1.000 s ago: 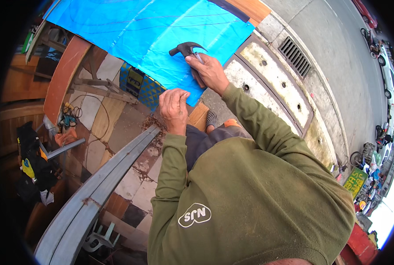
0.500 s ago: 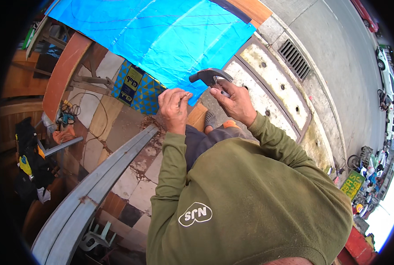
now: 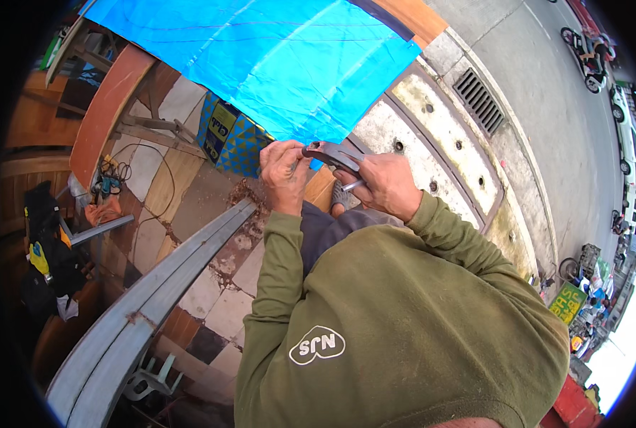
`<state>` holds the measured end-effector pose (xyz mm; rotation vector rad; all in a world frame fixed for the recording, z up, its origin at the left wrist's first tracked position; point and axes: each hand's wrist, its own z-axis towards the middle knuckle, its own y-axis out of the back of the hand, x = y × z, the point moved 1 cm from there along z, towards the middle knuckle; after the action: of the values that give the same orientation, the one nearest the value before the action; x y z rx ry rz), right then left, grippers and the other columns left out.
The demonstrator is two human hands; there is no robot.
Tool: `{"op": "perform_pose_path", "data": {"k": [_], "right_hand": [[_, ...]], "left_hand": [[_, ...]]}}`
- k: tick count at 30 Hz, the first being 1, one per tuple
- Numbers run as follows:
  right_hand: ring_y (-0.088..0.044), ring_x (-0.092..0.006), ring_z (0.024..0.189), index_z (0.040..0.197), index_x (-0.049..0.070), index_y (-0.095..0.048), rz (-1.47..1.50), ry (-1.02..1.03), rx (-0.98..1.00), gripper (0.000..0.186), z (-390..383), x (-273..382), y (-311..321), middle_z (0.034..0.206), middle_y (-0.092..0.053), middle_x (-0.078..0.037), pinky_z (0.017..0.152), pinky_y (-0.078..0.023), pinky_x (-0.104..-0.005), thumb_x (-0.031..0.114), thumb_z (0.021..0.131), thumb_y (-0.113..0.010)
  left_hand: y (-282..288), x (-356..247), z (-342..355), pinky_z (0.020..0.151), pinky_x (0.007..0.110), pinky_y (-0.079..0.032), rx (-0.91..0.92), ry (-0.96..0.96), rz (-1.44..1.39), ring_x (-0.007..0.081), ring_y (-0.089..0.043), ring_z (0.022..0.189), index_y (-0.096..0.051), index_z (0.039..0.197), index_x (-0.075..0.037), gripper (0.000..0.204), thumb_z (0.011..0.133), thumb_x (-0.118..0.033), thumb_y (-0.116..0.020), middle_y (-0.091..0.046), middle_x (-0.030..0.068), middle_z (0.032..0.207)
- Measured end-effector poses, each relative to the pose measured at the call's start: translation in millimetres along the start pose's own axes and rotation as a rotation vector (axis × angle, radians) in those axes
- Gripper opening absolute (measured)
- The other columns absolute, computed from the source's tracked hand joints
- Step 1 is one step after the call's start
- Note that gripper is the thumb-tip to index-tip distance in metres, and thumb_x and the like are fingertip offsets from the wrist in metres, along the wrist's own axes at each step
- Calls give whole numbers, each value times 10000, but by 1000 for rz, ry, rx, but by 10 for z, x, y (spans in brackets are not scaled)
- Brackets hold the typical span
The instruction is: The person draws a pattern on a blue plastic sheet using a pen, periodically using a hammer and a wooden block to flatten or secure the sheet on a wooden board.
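A blue tarp (image 3: 289,78) stretches over a surface in front of me, its near corner reaching down to my hands. My left hand (image 3: 285,178) is at that corner, its thumb and fingers pinched together; whatever lies between them is too small to make out. In my right hand (image 3: 390,185) is a claw hammer (image 3: 325,151), gripped by its handle. The hammer's head lies right beside my left fingertips; whether it touches them or the tarp, I cannot tell.
Left of the tarp stands a blue patterned box (image 3: 236,139). A long grey metal bar (image 3: 154,307) slants in from the lower left, above the tiled floor. Loose cord (image 3: 121,171) lies beside a wooden bench (image 3: 111,118). A drain grate (image 3: 478,100) edges the street at right.
The hammer in my right hand has come down and to the left, so its head is now close to my left fingertips. My left hand has barely moved.
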<state>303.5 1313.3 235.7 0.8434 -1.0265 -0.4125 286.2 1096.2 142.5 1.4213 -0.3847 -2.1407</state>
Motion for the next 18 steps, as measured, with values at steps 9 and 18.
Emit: {"op": "perform_pose_path", "data": {"k": [9, 18], "right_hand": [[-635, -323, 603, 1005, 79, -696, -15, 38, -191, 272, 50, 129, 30, 692, -626, -103, 542, -496, -457, 322, 952, -808], [-635, -286, 584, 1261, 56, -729, -55, 50, -105, 415, 127, 286, 184, 783, -689, -85, 536, -490, -413, 216, 900, -859]], "left_hand": [[20, -22, -4, 928, 419, -512, -12, 3, -20, 281, -645, 1070, -785, 881, -73, 183, 755, -95, -916, -761, 32, 1022], [25, -17, -3, 930, 427, -505, -14, 5, -8, 275, -645, 1074, -799, 902, -77, 179, 757, -87, -903, -760, 24, 1023]]}}
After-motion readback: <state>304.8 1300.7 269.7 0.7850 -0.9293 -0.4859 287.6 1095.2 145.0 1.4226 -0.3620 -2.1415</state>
